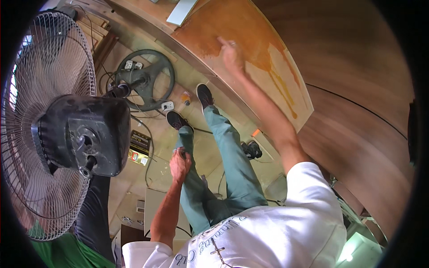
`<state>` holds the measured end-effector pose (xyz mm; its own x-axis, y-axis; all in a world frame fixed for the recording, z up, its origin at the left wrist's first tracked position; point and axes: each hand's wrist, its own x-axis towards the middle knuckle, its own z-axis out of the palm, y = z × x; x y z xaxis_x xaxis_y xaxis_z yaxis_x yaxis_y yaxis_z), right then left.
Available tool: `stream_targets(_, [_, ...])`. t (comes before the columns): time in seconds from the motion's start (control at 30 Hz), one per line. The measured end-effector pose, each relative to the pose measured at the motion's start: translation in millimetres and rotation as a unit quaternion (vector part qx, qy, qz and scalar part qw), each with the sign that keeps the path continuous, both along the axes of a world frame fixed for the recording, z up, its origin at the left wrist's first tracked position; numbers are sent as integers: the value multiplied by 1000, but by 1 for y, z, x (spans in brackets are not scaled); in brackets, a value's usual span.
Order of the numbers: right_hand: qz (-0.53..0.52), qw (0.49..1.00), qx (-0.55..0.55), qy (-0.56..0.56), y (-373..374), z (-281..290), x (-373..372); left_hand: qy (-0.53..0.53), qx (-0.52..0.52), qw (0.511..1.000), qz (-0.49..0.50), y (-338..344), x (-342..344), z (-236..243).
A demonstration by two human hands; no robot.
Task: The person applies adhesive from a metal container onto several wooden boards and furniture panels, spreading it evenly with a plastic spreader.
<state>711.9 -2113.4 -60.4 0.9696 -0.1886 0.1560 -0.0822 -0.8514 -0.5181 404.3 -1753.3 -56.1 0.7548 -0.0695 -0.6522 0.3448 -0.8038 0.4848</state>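
Note:
My right hand [233,57] reaches over a flat wooden panel [298,100], its index finger stretched out at the surface. The hand is slightly blurred and nothing is plainly held in it. Glossy orange-brown liquid [250,33] covers much of the panel's far part, and a drip of it [282,89] runs toward the near right corner. At my knee, my left hand [179,166] is closed around something small and dark that I cannot make out.
On the left stands a large caged fan [85,134] with its round spoked base [152,91]. Cables, white sockets [167,106], a small orange bottle [186,98] and a black-yellow box [139,145] lie on the floor. A white strip [182,12] lies beyond the panel. Someone in green [67,252] is at lower left.

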Motion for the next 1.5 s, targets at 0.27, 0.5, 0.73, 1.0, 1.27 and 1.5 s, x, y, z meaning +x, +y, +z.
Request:
stream_targets(0.27, [34,997,-7,67,-72,-36,5,25,4,1000,-5,-22,-28,-2])
stream_targets(0.5, [-38,993,-102,39,-9,-58,-12,7,29,998,-61,-36,-41,-8])
stream_targets(0.73, [123,984,90,96,55,-33,-65,26,17,998,-46,-46,-31,-8])
stream_targets(1.0, [12,997,-82,2,-141,-29,-58,31,9,999,-39,-58,-33,-11])
stream_targets(1.27, [-61,989,-59,117,-130,-34,-37,31,45,998,-40,-50,-29,-14])
stream_targets(1.5, [14,996,-48,76,-3,-42,-120,75,33,995,-52,-70,-21,-5])
